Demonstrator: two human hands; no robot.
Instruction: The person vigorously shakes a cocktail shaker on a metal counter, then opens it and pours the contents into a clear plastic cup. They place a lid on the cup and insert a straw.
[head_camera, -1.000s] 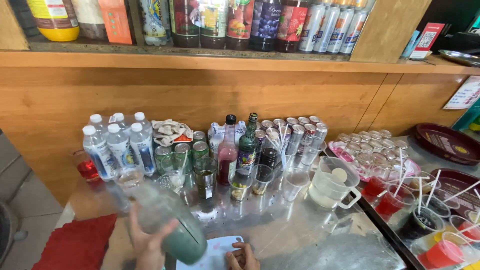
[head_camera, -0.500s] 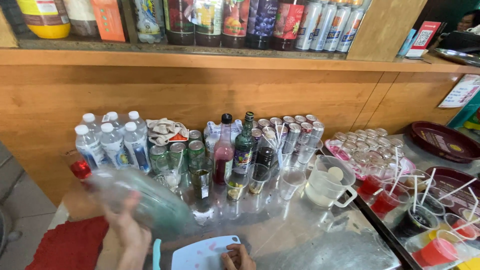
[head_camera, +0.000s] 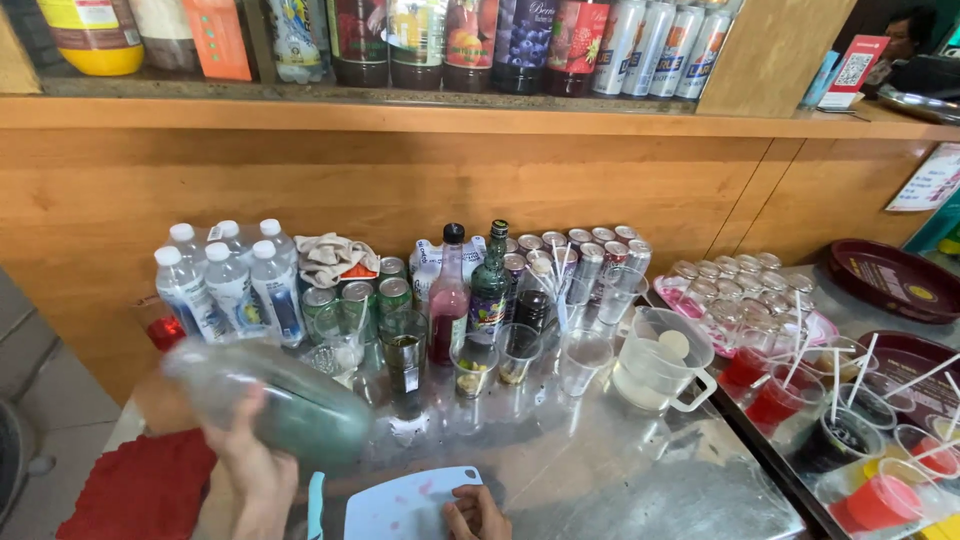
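My left hand (head_camera: 252, 470) grips a clear plastic shaker (head_camera: 270, 397) with green liquid inside, tipped almost sideways and blurred by motion, above the steel counter's near left corner. My right hand (head_camera: 478, 512) rests its fingers on the near edge of a small pale blue cutting board (head_camera: 410, 503) at the bottom of the view. A light blue knife handle (head_camera: 315, 505) lies just left of the board.
Behind the shaker stand water bottles (head_camera: 232, 285), green cans (head_camera: 360, 300), two glass bottles (head_camera: 468, 290), small glasses (head_camera: 520, 352) and silver cans (head_camera: 585, 255). A clear plastic jug (head_camera: 658, 360) sits mid-counter. Red drinks with straws (head_camera: 800, 385) and dark trays (head_camera: 885, 280) fill the right. A red cloth (head_camera: 140, 490) lies lower left.
The shaker swung from upright at centre to tilted over on the left, moving with my left hand. My right hand stayed on the cutting board.
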